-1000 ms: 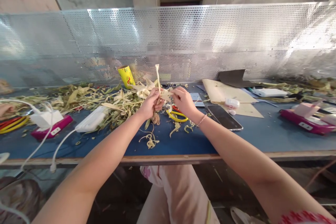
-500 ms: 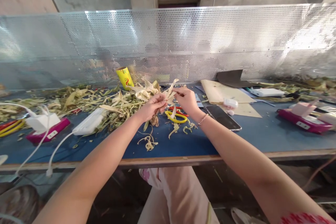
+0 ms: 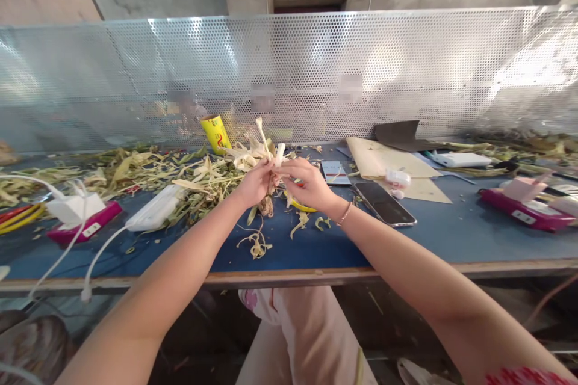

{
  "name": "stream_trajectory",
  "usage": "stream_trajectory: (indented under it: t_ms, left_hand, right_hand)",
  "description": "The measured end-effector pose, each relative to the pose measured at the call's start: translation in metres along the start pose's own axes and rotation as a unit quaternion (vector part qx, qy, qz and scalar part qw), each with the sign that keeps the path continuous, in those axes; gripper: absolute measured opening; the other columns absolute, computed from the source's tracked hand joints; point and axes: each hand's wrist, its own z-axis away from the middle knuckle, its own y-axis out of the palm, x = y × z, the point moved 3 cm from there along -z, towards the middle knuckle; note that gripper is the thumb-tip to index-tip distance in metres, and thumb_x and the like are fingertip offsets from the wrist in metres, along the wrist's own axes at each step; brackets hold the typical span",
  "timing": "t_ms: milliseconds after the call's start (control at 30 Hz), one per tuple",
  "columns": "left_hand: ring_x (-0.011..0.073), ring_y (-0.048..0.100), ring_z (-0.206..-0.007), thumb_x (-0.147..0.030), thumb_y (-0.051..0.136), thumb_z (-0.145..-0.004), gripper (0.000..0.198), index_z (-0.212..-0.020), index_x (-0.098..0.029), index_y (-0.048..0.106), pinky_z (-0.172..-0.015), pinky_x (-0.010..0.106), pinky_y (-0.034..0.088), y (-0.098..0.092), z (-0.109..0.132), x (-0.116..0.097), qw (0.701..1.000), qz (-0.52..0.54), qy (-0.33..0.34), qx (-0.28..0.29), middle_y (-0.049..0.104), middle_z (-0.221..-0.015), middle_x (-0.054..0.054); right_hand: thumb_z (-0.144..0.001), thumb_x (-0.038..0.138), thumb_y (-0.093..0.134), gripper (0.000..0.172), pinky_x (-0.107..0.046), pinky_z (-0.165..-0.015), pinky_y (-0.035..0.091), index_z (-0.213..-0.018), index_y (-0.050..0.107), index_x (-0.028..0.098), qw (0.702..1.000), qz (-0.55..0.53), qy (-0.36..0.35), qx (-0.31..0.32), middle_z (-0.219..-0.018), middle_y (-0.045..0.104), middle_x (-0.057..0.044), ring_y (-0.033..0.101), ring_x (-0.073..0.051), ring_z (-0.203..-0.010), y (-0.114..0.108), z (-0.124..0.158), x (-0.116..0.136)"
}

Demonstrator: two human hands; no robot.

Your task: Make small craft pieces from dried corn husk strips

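Observation:
Above the middle of the blue table, my left hand (image 3: pixel 256 183) is closed around pale dried husk strips (image 3: pixel 280 151) whose ends stick up past the fingers. My right hand (image 3: pixel 307 183) touches the same bundle from the other side, its fingers pinched on the strips close to my left fingertips. A brown tangled end (image 3: pixel 266 206) hangs under my left hand. Yellow-handled scissors (image 3: pixel 300 206) lie partly hidden beneath my right hand. Left of my hands spreads a heap of dried husks and leaves (image 3: pixel 212 183).
A yellow cardboard tube (image 3: pixel 215 133) stands behind the heap. At right lie a dark phone (image 3: pixel 386 203), a lit phone (image 3: pixel 335 172), an earbud case (image 3: pixel 397 178) and brown paper (image 3: pixel 372 156). Magenta power strips (image 3: pixel 85 224) sit at both sides. A perforated metal screen (image 3: pixel 298 72) closes off the back.
My right hand has moved left and come together with my left hand on the strips. The lit phone is more exposed, while the scissors are more covered.

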Motion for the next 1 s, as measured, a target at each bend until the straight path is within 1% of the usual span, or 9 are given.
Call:
stream_trajectory:
  t_ms: [67,133,200,300,433,733,833,933,1000]
  left_hand:
    - [0.0066,0.050,-0.052,-0.011,0.053,-0.073,0.006,-0.073,-0.016,0.048,-0.050,0.018,0.039,-0.003,-0.001,0.000,1.000,0.003,0.005,-0.012,0.050,-0.061,-0.002]
    - [0.0070,0.052,-0.055,-0.014,0.052,-0.075,0.005,-0.073,-0.016,0.048,-0.052,0.018,0.040,-0.004,-0.002,0.000,1.000,0.001,0.000,-0.008,0.051,-0.063,-0.002]
    - [0.0064,0.050,-0.052,-0.019,0.050,-0.078,0.008,-0.072,-0.016,0.048,-0.051,0.018,0.040,-0.003,-0.002,-0.001,1.000,0.004,-0.004,-0.001,0.050,-0.063,-0.002]
    - [0.0060,0.048,-0.051,-0.017,0.047,-0.080,0.009,-0.070,-0.016,0.046,-0.052,0.019,0.040,-0.001,-0.001,-0.005,0.999,0.034,0.004,-0.015,0.046,-0.061,-0.002]
    - [0.0075,0.047,-0.054,-0.013,0.043,-0.080,0.012,-0.068,-0.015,0.046,-0.054,0.020,0.040,0.003,0.002,-0.008,0.997,0.068,0.013,-0.038,0.043,-0.059,-0.001]
    - [0.0082,0.046,-0.056,-0.018,0.041,-0.081,0.016,-0.067,-0.015,0.049,-0.055,0.020,0.039,0.002,0.002,-0.009,0.996,0.069,0.035,-0.043,0.044,-0.061,0.000]
    - [0.0081,0.046,-0.054,-0.022,0.039,-0.082,0.018,-0.069,-0.015,0.050,-0.053,0.019,0.040,0.001,0.002,-0.008,0.998,0.047,0.021,-0.024,0.045,-0.060,0.000]
    - [0.0074,0.048,-0.052,-0.023,0.041,-0.082,0.016,-0.072,-0.015,0.051,-0.051,0.018,0.039,-0.002,0.001,-0.004,0.999,0.030,0.019,-0.009,0.048,-0.060,0.000]
    - [0.0080,0.050,-0.053,-0.024,0.044,-0.081,0.013,-0.076,-0.016,0.053,-0.049,0.018,0.038,-0.002,0.002,-0.003,1.000,0.013,0.021,-0.009,0.051,-0.061,0.000]
  right_hand:
    - [-0.080,0.011,0.042,0.032,-0.036,-0.086,0.046,-0.102,0.061,0.023,0.996,0.018,-0.064,0.052,-0.101,0.063,-0.005,0.056,-0.015,-0.096,0.007,0.001,0.008]
    - [-0.081,0.011,0.040,0.032,-0.038,-0.089,0.045,-0.103,0.061,0.021,0.990,0.041,-0.097,0.098,-0.106,0.062,-0.006,0.055,-0.015,-0.100,0.014,0.004,0.013]
    - [-0.081,0.010,0.039,0.032,-0.039,-0.091,0.044,-0.103,0.061,0.019,0.984,0.064,-0.113,0.124,-0.108,0.061,-0.006,0.054,-0.016,-0.102,0.018,0.006,0.015]
    - [-0.081,0.010,0.038,0.033,-0.038,-0.091,0.046,-0.102,0.062,0.018,0.979,0.079,-0.120,0.143,-0.107,0.062,-0.007,0.054,-0.016,-0.102,0.020,0.008,0.014]
    - [-0.081,0.010,0.037,0.031,-0.033,-0.090,0.047,-0.093,0.065,0.016,0.974,0.059,-0.137,0.168,-0.098,0.065,-0.007,0.057,-0.015,-0.098,0.020,0.010,0.011]
    - [-0.078,0.008,0.039,0.030,-0.031,-0.086,0.049,-0.089,0.065,0.016,0.976,0.027,-0.108,0.187,-0.096,0.065,-0.008,0.058,-0.015,-0.096,0.023,0.011,0.006]
    - [-0.079,0.008,0.038,0.032,-0.031,-0.085,0.049,-0.093,0.064,0.018,0.985,0.019,-0.090,0.148,-0.100,0.064,-0.007,0.058,-0.014,-0.096,0.020,0.009,0.010]
    - [-0.079,0.010,0.039,0.031,-0.031,-0.085,0.048,-0.096,0.063,0.021,0.999,0.003,-0.029,0.028,-0.099,0.063,-0.007,0.057,-0.014,-0.095,0.009,0.004,0.011]
    - [-0.079,0.011,0.040,0.032,-0.033,-0.084,0.049,-0.100,0.061,0.021,0.998,-0.007,0.032,-0.054,-0.099,0.062,-0.007,0.057,-0.015,-0.095,0.001,0.002,0.008]
